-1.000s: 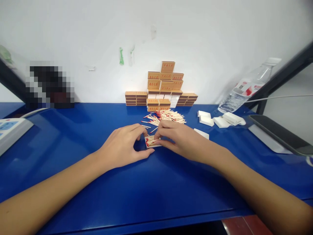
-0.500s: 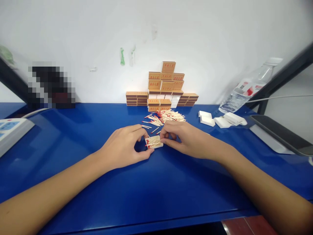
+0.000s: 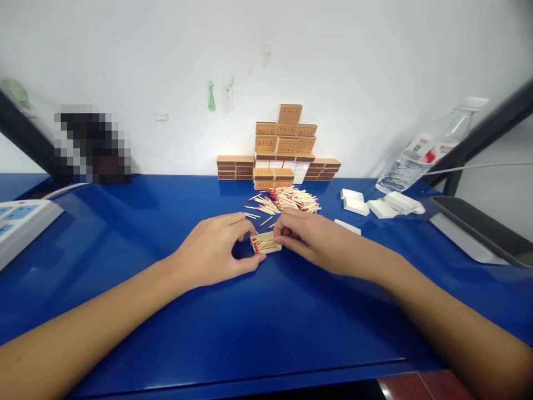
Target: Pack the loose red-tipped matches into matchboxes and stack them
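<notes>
A small white matchbox tray (image 3: 265, 243) filled with red-tipped matches lies on the blue table (image 3: 258, 328). My left hand (image 3: 216, 250) curls round its left end, thumb and forefinger pinching the tray. My right hand (image 3: 310, 236) grips the tray's right end with bent fingers. Just behind the hands lies a loose pile of matches (image 3: 287, 199).
Stacked brown matchboxes (image 3: 283, 150) stand against the white wall. Several empty white trays (image 3: 377, 204) lie at the right, one tray (image 3: 347, 226) beside my right wrist. A plastic bottle (image 3: 425, 150) leans at the far right, a power strip (image 3: 19, 219) at the left edge.
My right hand has drawn back from over the tray to its right end, so the matches in it show. The left hand has stayed in place.
</notes>
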`<action>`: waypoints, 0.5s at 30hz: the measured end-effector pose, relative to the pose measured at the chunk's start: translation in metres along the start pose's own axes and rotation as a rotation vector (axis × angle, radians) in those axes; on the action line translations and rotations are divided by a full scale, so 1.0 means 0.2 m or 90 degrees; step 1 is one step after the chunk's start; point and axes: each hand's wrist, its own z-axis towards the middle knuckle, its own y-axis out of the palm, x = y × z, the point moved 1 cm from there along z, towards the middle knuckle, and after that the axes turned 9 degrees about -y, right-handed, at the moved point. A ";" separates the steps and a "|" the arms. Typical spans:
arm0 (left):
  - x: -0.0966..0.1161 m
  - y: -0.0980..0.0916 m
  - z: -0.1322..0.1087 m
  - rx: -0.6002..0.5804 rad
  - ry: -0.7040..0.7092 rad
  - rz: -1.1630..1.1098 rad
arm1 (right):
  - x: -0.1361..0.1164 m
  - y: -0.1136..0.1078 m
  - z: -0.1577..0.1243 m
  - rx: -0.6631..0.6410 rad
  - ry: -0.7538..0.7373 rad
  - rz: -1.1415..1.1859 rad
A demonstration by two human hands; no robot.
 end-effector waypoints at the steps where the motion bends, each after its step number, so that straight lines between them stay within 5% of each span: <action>1: 0.00 0.00 0.00 0.001 0.000 -0.001 | 0.00 0.00 0.00 0.006 0.003 0.000; 10: 0.00 0.00 -0.01 -0.001 0.023 -0.020 | -0.03 0.00 0.01 0.087 -0.031 0.011; 15: 0.03 0.00 -0.02 0.004 0.048 -0.032 | -0.05 0.02 0.02 0.057 -0.035 0.072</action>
